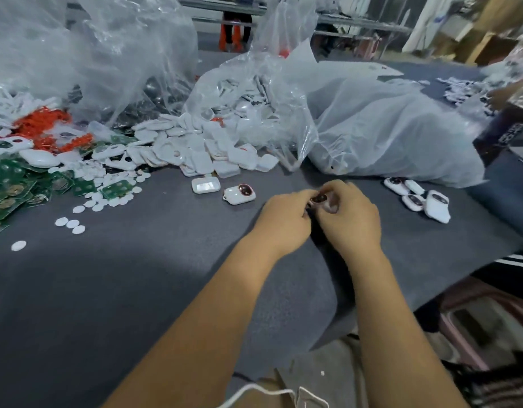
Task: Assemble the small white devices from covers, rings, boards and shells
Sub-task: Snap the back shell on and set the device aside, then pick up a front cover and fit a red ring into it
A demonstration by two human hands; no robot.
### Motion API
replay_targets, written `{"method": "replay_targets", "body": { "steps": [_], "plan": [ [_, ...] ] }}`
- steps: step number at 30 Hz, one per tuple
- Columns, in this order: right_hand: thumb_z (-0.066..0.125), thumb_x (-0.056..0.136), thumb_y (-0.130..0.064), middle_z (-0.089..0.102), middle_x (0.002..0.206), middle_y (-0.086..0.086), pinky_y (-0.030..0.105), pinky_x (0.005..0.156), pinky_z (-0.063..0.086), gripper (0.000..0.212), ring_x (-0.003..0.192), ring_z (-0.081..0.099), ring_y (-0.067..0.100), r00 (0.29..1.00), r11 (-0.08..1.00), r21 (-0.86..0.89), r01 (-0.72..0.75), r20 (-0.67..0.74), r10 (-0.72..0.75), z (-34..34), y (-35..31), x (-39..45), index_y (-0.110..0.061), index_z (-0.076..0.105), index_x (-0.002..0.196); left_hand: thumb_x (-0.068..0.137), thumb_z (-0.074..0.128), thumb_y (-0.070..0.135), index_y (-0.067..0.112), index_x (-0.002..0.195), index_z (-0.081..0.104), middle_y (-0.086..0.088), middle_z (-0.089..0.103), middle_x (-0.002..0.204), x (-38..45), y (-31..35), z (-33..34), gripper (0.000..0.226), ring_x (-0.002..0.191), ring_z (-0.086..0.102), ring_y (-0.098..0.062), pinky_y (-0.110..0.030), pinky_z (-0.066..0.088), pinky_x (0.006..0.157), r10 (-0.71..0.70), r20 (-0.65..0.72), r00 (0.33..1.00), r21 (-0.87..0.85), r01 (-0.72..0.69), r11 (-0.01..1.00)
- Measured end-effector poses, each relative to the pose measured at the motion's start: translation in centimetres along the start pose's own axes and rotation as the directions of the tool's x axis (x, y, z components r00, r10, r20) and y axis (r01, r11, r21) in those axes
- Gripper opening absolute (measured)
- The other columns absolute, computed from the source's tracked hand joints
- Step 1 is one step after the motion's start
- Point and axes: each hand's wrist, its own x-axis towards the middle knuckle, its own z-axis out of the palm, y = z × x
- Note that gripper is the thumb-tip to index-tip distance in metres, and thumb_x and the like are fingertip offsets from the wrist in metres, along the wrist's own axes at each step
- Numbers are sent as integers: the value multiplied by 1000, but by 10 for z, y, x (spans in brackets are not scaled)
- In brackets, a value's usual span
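Both my hands meet over the grey table and grip one small device between them; only its dark oval window with a reddish ring shows. My left hand curls round its left side, my right hand curls over its right side. An assembled white device lies just left of my hands, and a white shell lies beside it. Several finished devices lie in a cluster to the right.
White shells and covers spill from a clear plastic bag. Green boards, orange rings and small white discs lie at the left. A large white bag sits at the right. Grey felt table.
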Motion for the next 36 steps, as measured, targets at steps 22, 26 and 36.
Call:
{"method": "replay_targets", "body": {
  "steps": [22,26,36],
  "plan": [
    [43,90,-18,64,101,9,35,66,40,21,94,56,30,934,952,183,246,216,-283,67,-159,-16,-15,62,100,84,46,0,30,78,67,17,67,80,-62,-71,-109,37,76,61,-2,-14,46,70,-224,-582,782,-197,132,972],
    [46,92,-19,60,112,7,39,78,46,28,105,54,27,807,851,283,442,288,-516,101,-206,-26,-17,59,116,79,46,-2,17,89,74,-2,71,100,-90,-115,-165,36,102,59,-23,-32,44,91,-224,-742,632,69,405,912],
    [50,92,-18,49,115,5,31,79,40,34,100,52,24,788,832,415,368,336,-516,144,-214,-6,-18,59,124,87,49,18,13,144,33,-24,3,160,-108,-179,-246,60,147,-6,-43,-58,-4,118,-596,-734,324,60,906,419]
  ]
}}
